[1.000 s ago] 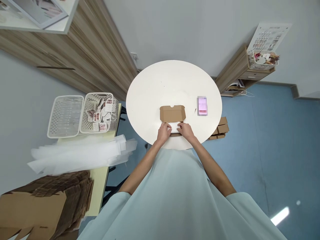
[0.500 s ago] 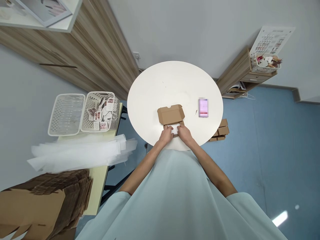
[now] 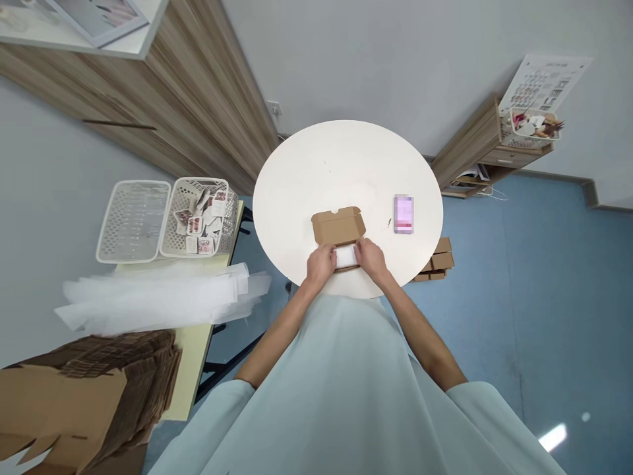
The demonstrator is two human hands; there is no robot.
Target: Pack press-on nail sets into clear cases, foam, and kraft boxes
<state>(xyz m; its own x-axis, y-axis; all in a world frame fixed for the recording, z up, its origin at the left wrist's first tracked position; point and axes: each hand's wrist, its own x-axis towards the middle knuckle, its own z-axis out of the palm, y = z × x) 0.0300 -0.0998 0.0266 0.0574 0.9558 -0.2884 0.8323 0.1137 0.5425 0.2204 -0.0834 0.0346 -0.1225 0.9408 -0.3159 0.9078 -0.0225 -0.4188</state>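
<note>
A small brown cardboard box (image 3: 339, 227) lies on the round white table with its lid folded back, away from me. White wrapping, perhaps foam sheet (image 3: 346, 256), fills the tray of the box. My left hand (image 3: 321, 264) has its fingers curled over the left end of the tray. At the right end, my right hand (image 3: 370, 257) grips the side in the same way, thumb and fingers bent. The fingertips are partly hidden at both ends.
A blurred pink phone-like rectangle (image 3: 404, 214) lies on the table (image 3: 297, 178). Left, a side table holds a white basket (image 3: 198, 247) of small packets, white sheets (image 3: 163, 297) and flat cardboard blanks (image 3: 59, 409). Several brown boxes (image 3: 440, 257) sit low at right.
Both hands have moved apart, from over the white wrapping to the two ends of the box. More of the wrapping shows between them. The lid stays folded back.
</note>
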